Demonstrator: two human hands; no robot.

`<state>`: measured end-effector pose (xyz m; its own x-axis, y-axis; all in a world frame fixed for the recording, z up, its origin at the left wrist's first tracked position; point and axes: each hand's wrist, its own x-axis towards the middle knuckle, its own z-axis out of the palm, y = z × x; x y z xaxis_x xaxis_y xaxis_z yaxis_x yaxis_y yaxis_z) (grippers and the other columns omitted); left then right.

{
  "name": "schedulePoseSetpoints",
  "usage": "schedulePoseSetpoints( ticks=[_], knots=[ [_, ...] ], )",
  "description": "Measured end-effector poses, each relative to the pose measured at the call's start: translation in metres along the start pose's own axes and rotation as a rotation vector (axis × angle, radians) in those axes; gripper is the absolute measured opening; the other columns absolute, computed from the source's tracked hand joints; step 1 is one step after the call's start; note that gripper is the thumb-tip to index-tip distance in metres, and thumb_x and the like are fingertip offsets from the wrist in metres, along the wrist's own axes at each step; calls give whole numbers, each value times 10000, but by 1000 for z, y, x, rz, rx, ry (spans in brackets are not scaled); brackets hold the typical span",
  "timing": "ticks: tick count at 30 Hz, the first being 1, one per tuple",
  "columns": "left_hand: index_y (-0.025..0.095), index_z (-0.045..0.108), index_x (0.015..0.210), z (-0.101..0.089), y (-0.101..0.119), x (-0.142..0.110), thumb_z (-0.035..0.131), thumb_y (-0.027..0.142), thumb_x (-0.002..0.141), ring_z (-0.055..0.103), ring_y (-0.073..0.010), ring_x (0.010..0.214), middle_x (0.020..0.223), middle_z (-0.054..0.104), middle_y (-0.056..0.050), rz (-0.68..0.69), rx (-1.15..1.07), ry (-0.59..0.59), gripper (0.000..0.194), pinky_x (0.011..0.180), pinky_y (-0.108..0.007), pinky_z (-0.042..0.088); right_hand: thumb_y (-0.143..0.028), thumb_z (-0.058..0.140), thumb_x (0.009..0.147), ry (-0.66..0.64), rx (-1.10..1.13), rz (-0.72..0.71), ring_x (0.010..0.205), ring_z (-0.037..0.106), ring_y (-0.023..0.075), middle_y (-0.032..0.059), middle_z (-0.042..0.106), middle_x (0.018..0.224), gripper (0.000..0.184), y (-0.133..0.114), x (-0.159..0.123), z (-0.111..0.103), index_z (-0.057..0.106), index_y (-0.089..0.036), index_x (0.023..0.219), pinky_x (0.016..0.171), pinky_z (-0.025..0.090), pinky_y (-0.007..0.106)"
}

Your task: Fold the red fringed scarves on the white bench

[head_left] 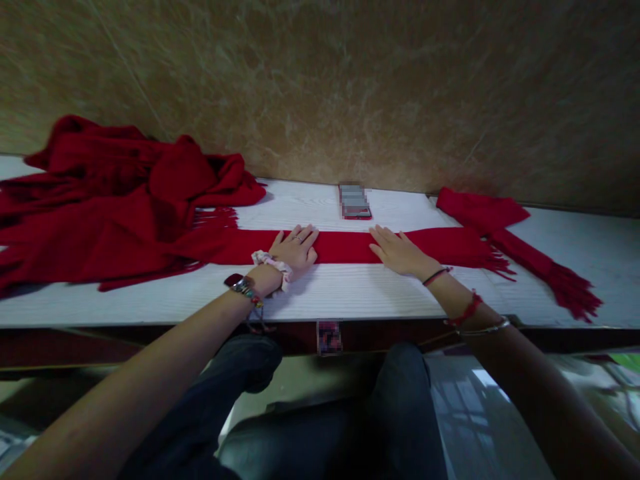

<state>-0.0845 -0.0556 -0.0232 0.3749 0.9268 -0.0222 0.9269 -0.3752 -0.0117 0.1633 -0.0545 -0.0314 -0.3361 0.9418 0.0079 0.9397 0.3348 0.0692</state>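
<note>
A long red scarf (345, 245) lies folded into a narrow strip across the white table (350, 293), its fringe at the right end. My left hand (296, 250) rests flat on the strip left of centre, fingers stretched out. My right hand (397, 252) lies flat on it a little to the right, fingers also spread. Neither hand holds anything.
A heap of red scarves (110, 200) covers the table's left part. Another folded red scarf (520, 250) with fringe lies at the right. A phone (355, 201) sits by the brown wall behind the strip. My knees are under the table's front edge.
</note>
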Motion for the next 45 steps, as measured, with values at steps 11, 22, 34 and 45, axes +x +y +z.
schedulePoseSetpoints(
  ticks=[11, 22, 34, 45],
  knots=[
    [197, 231, 1412, 8, -11, 10, 246, 281, 879, 164, -251, 1352, 1477, 198, -31, -2, 14, -56, 539, 1062, -489, 194, -360, 185, 911, -90, -112, 451, 1302, 294, 301, 143, 300, 1439, 541, 131, -57, -12, 326, -101, 1365, 988, 296, 569],
    [176, 282, 1387, -3, 79, 42, 281, 382, 923, 189, -243, 1346, 1469, 222, -66, 302, -80, 85, 508, 1054, -474, 231, -372, 218, 912, 151, -112, 25, 1317, 257, 311, 173, 287, 1440, 551, 53, -37, -21, 347, -61, 1349, 998, 308, 518],
    [184, 289, 1390, 5, 71, 40, 282, 473, 916, 182, -250, 1346, 1462, 239, -73, 380, -79, 30, 555, 1069, -464, 188, -309, 287, 912, 127, -81, -137, 1284, 340, 259, 174, 393, 1380, 497, 35, -35, -12, 399, -51, 1321, 1020, 313, 447],
    [178, 473, 1260, 0, 100, 52, 366, 362, 911, 321, -223, 1288, 1403, 362, -82, 521, -42, 111, 409, 1038, -382, 286, -130, 365, 864, 46, -265, -171, 1068, 564, 219, 150, 598, 1178, 371, 72, -72, -24, 577, -74, 1163, 915, 442, 339]
  ],
)
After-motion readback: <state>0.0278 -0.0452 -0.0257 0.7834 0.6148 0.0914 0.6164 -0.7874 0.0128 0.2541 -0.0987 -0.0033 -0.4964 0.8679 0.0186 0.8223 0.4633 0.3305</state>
